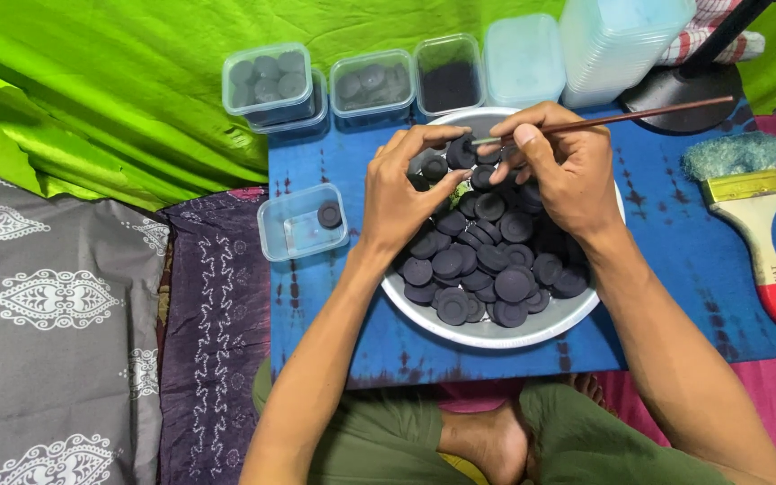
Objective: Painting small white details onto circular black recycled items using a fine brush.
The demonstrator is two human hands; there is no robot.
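Note:
A round metal bowl [496,334] on the blue cloth holds several black round discs [487,269]. My left hand [401,193] hovers over the bowl's left side and pinches one black disc [461,153] between thumb and fingers. My right hand [563,166] is over the bowl's upper right. It grips a thin brown stick [639,115] whose tip meets the disc held by the left hand. Both forearms reach in from the bottom.
A small clear tub [301,223] with one disc sits left of the bowl. Several clear tubs [370,85], some with discs, line the back, beside stacked lids [617,40]. A paintbrush [752,211] lies at right. Green fabric [119,90] lies behind.

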